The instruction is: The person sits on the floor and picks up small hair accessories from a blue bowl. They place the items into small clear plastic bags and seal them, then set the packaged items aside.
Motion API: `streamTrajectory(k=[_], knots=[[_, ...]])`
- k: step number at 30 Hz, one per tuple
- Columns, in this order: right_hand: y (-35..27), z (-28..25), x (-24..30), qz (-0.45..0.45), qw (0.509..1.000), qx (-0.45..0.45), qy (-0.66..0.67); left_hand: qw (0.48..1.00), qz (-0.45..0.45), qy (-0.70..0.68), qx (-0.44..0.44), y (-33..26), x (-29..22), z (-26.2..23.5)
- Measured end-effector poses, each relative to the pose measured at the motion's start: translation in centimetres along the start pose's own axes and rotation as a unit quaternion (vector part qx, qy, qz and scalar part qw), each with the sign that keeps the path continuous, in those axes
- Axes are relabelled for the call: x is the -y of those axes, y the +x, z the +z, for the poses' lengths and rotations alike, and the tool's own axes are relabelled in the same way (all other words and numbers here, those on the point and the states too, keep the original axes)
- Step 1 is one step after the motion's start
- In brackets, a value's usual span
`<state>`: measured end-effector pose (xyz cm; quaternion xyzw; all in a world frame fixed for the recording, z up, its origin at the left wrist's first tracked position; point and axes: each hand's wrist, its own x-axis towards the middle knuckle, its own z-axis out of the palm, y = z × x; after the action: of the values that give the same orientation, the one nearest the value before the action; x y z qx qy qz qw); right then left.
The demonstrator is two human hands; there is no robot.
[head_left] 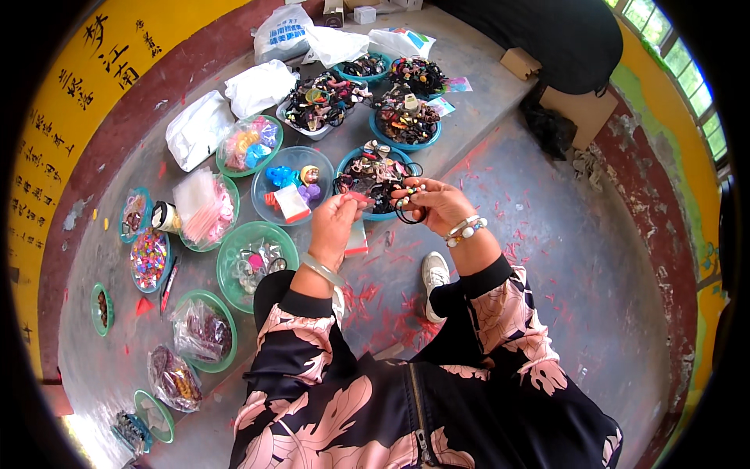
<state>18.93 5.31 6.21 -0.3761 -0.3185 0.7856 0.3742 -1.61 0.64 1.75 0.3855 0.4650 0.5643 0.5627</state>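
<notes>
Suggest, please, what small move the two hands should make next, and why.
I would probably bring the left hand closer to the right hand, since the left pinches a small red piece while the right holds beaded dark bands and a gap separates them.

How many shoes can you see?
2. The right shoe shows below the right hand in the picture. The left shoe peeks out beside the left sleeve, mostly hidden. Any others could be out of sight.
</notes>
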Motion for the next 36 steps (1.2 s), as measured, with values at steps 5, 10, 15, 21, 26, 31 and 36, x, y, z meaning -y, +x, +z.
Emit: streamTrajectory(k=[5,10,15,21,26,31,36], knots=[[0.6,0.4,-0.3,-0.003,0.996,-0.044,-0.075,1.000,0.003,0.004,0.002,-0.1,0.2,-0.1],[0.5,1.3,-0.6,0.001,0.971,-0.086,-0.224,1.000,0.001,0.013,-0.001,-0.1,0.1,0.0],[1.1,0.1,-1.2,-0.073,0.926,-0.037,-0.368,1.000,-0.001,0.000,0.003,-0.1,-0.1,0.4],[0.0,0.7,-0.3,-0.105,0.931,-0.017,-0.349,0.994,-0.107,-0.035,0.010,-0.3,-0.2,0.4],[-1.3,2.3,0.8,-0.061,0.931,0.122,-0.340,0.991,-0.130,-0.032,0.025,-0.3,-0.4,0.8],[-0.8,2.6,-0.6,-0.069,0.841,0.236,-0.481,0.990,-0.105,-0.002,0.089,0.2,1.0,0.3],[-0.5,2.0,-1.0,-0.198,0.800,0.013,-0.567,0.987,-0.133,-0.026,0.083,-0.2,0.5,0.9]])
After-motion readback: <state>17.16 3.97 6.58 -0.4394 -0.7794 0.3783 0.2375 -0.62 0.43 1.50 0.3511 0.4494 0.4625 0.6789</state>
